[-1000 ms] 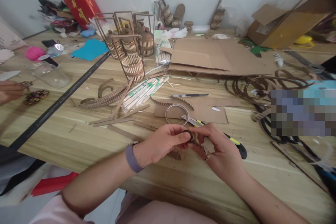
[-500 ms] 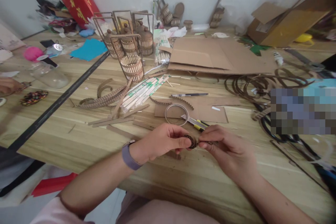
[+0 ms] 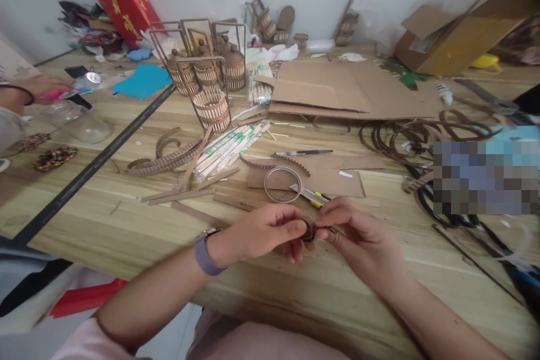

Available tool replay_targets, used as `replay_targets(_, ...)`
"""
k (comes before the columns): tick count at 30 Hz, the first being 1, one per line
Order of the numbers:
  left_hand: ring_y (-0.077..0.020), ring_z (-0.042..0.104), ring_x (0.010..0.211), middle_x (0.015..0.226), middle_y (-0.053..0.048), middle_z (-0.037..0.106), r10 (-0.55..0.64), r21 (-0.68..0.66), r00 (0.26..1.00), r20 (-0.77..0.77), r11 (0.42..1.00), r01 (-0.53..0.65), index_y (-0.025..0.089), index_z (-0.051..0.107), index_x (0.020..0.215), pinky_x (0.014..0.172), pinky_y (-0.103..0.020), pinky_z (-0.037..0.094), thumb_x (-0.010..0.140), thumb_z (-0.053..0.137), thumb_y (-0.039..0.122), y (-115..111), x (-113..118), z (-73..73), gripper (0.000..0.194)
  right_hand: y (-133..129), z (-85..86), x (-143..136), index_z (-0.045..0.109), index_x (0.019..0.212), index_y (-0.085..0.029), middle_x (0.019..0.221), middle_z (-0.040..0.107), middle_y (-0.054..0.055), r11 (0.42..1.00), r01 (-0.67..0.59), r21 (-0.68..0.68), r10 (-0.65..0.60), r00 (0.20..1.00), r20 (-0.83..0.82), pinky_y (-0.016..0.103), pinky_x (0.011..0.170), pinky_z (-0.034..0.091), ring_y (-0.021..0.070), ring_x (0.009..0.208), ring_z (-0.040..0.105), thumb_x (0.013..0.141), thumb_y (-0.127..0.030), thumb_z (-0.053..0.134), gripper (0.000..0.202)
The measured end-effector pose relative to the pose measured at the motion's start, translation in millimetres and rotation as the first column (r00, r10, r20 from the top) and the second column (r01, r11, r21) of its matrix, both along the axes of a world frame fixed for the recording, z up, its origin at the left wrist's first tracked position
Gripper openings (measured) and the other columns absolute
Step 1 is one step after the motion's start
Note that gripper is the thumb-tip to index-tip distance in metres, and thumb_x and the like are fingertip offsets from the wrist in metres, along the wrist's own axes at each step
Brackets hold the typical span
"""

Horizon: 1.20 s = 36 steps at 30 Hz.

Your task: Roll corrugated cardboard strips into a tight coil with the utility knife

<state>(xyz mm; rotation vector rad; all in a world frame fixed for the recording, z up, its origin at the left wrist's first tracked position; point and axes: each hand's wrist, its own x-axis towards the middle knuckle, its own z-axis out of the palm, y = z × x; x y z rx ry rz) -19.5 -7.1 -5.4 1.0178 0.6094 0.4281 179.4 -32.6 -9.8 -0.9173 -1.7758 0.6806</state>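
Observation:
A small dark brown coil of cardboard strip [image 3: 309, 230] is pinched between the thumb and fingers of my left hand [image 3: 270, 232], which has a watch with a purple band at the wrist. Thumb and forefinger of my right hand [image 3: 353, 235] close on the strip's end at the coil's right side. Just beyond my hands lie a tape ring [image 3: 265, 185] and a yellow and black cutter [image 3: 315, 198], both partly on a flat cardboard piece [image 3: 352, 183]. A pen [image 3: 304, 152] rests behind them.
Slatted baskets with tall handles [image 3: 212, 111] stand at the back left, near packaged sticks [image 3: 230, 149] and ridged strips [image 3: 169, 160]. Large cardboard sheets [image 3: 333, 87] lie at the back. Looped strips [image 3: 388, 135] are at right. Another person's hand [image 3: 48, 88] is at far left.
The other person's hand has moved up and onto the pink ball. My right hand has shifted slightly left, and the lower fingers of my left hand hang a little lower.

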Motion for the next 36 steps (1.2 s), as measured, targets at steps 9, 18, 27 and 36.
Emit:
replay_targets(9,-0.0069,0.047,0.054,0.065,0.003,0.054,0.023,0.197,0.999,-0.048,0.980,-0.013,0.016,0.053,0.086,0.051,-0.019,0.037,0.087,0.054,0.066,-4.4,1.5,-3.6,0.050,-2.3,2.0,-4.1,0.072,0.081,-0.025,0.069,0.068,0.001,0.997,-0.061,-0.040,0.057,0.995,-0.087,0.024,0.054,0.051,0.0142,0.064,0.063,0.086,-0.030,0.071,0.007)
replay_targets(18,-0.0089,0.050,0.057,0.068,0.001,0.053,-0.017,0.326,0.997,-0.078,0.944,0.042,0.016,0.052,0.086,0.053,-0.021,0.040,0.088,0.050,0.067,-6.9,-1.6,2.0,0.052,-2.6,3.3,-5.1,0.073,0.078,-0.025,0.069,0.067,0.001,0.983,-0.135,-0.125,0.111,0.977,-0.183,0.024,0.054,0.050,0.0130,0.063,0.062,0.083,-0.036,0.074,0.012)
replay_targets(27,-0.0131,0.045,0.065,0.073,0.001,0.047,0.180,0.628,0.955,-0.236,0.778,0.009,0.018,0.047,0.083,0.062,-0.027,0.040,0.095,0.025,0.068,-18.6,4.4,5.9,0.056,-7.2,-2.2,-8.3,0.071,0.080,-0.025,0.068,0.066,0.000,0.997,-0.078,-0.029,0.075,0.993,-0.090,0.024,0.056,0.050,0.0129,0.063,0.060,0.086,-0.030,0.071,0.008)
replay_targets(36,-0.0145,0.045,0.071,0.077,-0.001,0.050,0.034,0.678,0.975,-0.220,0.723,0.128,0.018,0.048,0.084,0.065,-0.027,0.038,0.094,0.029,0.070,-8.7,-0.8,3.9,0.056,-5.3,-5.3,-7.4,0.069,0.082,-0.024,0.072,0.065,-0.001,0.946,-0.171,-0.276,0.124,0.976,-0.181,0.023,0.056,0.048,0.0123,0.064,0.058,0.082,-0.043,0.073,0.019)
